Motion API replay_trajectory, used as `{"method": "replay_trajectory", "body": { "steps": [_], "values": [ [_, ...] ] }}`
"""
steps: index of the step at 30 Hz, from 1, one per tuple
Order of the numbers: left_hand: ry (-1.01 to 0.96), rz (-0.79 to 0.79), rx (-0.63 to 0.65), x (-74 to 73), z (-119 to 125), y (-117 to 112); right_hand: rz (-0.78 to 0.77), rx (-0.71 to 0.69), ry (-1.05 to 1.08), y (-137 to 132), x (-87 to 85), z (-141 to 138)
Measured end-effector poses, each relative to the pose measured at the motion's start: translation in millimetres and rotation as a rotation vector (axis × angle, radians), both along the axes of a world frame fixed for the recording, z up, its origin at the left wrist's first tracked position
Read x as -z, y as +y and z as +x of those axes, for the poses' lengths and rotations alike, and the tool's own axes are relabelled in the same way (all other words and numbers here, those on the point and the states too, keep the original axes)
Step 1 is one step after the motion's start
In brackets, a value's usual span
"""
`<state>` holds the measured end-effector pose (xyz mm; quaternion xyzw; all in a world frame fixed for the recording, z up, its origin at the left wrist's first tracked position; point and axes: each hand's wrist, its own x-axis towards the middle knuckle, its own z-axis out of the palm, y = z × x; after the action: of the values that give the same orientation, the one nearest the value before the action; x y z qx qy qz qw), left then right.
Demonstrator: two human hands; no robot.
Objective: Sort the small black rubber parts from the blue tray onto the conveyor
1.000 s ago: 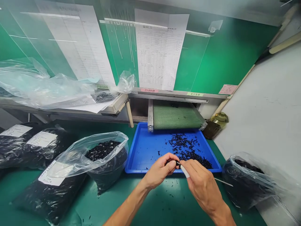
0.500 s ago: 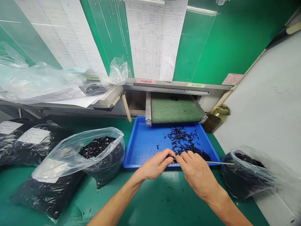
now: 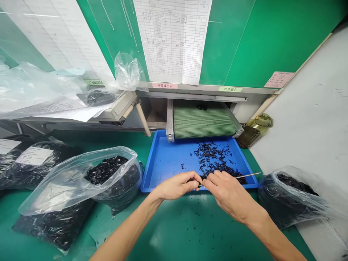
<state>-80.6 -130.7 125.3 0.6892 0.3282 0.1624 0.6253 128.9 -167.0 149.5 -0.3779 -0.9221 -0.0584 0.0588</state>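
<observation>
My left hand (image 3: 178, 186) is closed, its thumb and index finger pinching a small black part (image 3: 200, 185) that the fingers mostly hide. Close beside it, my right hand (image 3: 230, 195) is wrapped round a thin metal rod (image 3: 251, 175), whose far end sticks out to the right. The fingertips of both hands almost meet above the front rim of a blue tray (image 3: 150, 163). Many tiny black pieces (image 3: 210, 156) lie scattered in the tray, mainly in its right half.
A green conveyor belt (image 3: 203, 121) ends over the tray's back. Left stands an open clear bag of black rings (image 3: 122, 185), near other filled bags (image 3: 51, 224). Another open bag (image 3: 285, 203) sits right. A yellowish bottle (image 3: 255, 130) leans by the wall. Black bits dot the green table (image 3: 174, 232).
The rod's free end has swung upward, from near level to tilted up to the right. Both hands stay close together with their grips unchanged. The camera view has shifted slightly.
</observation>
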Motion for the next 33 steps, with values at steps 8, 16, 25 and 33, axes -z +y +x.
{"method": "replay_trajectory", "body": {
  "steps": [8, 16, 25, 33],
  "values": [
    [0.025, 0.044, 0.057, 4.3, 0.7, 6.9, 0.011, 0.002, -0.009, 2.6, 7.4, 1.0],
    [0.045, 0.103, -0.023, 15.5, 3.9, 11.9, 0.110, 0.114, 0.014, 2.4, 26.6, -9.7],
    [-0.116, -0.082, -0.244, 41.5, 18.2, 16.0, 0.014, 0.416, 0.291, 0.5, 69.9, -29.9],
    [-0.182, -0.229, -0.331, 68.2, 32.8, 24.3, -0.190, 0.625, 0.529, 16.3, 83.1, -18.5]
  ]
}}
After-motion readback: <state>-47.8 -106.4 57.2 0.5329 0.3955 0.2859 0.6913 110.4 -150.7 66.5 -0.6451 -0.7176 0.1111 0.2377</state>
